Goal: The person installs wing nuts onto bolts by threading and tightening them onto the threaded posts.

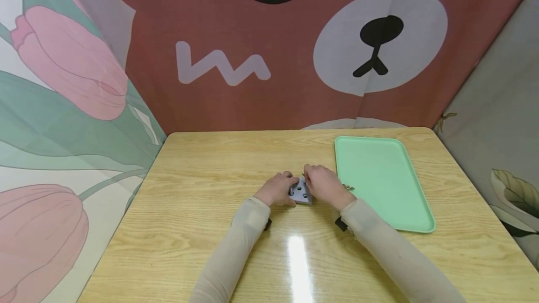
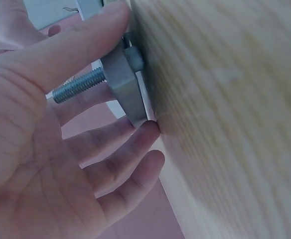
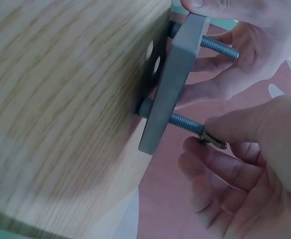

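Note:
A grey metal plate [image 1: 301, 192] with holes stands slightly above the wooden table on the heads of bolts put up through it. My left hand [image 1: 277, 191] holds the plate by its edge, thumb on one side and fingertips on the other. One threaded bolt [image 2: 80, 85] points up beside the left palm. With thumb and index finger, my right hand [image 1: 326, 186] pinches a small brass-coloured wing nut [image 3: 214, 140] at the tip of another bolt [image 3: 185, 123]. How far the nut sits on the thread cannot be told.
A light green tray [image 1: 379, 176] lies on the table [image 1: 202, 191] to the right. Several small brass-coloured pieces [image 1: 348, 187] lie at its left edge, partly behind the right hand. A printed cloth [image 1: 290, 106] hangs behind the table.

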Action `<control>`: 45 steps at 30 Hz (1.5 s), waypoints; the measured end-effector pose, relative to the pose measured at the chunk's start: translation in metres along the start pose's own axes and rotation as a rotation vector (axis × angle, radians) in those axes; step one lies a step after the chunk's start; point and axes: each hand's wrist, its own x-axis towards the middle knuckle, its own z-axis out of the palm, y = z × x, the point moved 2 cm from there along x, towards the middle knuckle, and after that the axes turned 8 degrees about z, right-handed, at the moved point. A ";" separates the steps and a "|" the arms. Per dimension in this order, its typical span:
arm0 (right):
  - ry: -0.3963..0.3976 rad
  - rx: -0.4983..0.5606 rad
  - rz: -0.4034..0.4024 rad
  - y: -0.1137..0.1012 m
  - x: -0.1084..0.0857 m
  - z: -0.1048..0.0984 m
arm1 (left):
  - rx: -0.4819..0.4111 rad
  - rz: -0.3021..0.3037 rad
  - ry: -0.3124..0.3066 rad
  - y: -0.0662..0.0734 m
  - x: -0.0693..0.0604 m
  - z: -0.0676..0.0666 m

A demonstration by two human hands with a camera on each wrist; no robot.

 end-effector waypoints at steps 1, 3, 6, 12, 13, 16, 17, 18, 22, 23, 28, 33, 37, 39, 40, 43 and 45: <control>-0.003 0.003 0.000 -0.001 0.000 -0.001 | -0.001 0.000 0.002 0.000 0.000 0.000; -0.009 0.008 0.001 -0.002 0.001 -0.002 | -0.002 0.004 0.006 0.000 0.000 -0.001; -0.020 0.001 0.012 -0.003 0.003 -0.001 | -0.004 0.005 0.007 0.000 0.000 -0.002; -0.055 -0.064 -0.004 -0.005 0.002 0.002 | -0.008 0.000 -0.008 0.000 0.000 -0.001; -0.062 -0.071 -0.015 -0.005 0.001 0.002 | -0.006 0.002 -0.010 -0.001 0.000 -0.001; -0.092 -0.078 -0.032 -0.006 -0.001 0.000 | -0.005 0.004 -0.008 -0.001 0.001 -0.001; -0.104 -0.076 -0.031 -0.007 -0.002 -0.001 | -0.006 0.003 -0.006 -0.002 0.001 -0.001; -0.113 -0.077 -0.029 -0.007 -0.002 -0.001 | -0.004 0.002 -0.006 -0.002 0.001 -0.001; -0.132 -0.085 -0.009 -0.006 -0.002 -0.003 | -0.006 -0.002 -0.002 -0.002 0.001 -0.002; -0.129 -0.087 -0.003 -0.005 -0.002 -0.003 | -0.001 0.000 -0.001 -0.002 0.001 -0.002; -0.100 -0.097 0.023 -0.003 0.000 0.000 | 0.006 0.005 0.005 0.000 0.000 -0.001; -0.046 -0.101 0.036 -0.002 0.001 0.001 | 0.010 0.009 0.020 0.001 0.000 -0.001; -0.014 -0.125 0.046 -0.002 0.000 0.001 | 0.010 0.008 0.015 0.002 -0.001 -0.002; -0.019 -0.116 0.051 -0.002 0.000 0.001 | 0.012 0.006 0.009 0.002 -0.001 -0.002; -0.026 -0.106 0.053 -0.002 -0.001 0.002 | 0.011 0.006 0.008 0.002 -0.001 -0.002; -0.040 -0.064 0.042 -0.002 -0.001 0.002 | 0.014 0.005 0.010 0.002 -0.001 -0.001; -0.043 -0.057 0.027 -0.004 -0.002 0.002 | 0.014 0.006 0.014 0.001 0.000 -0.001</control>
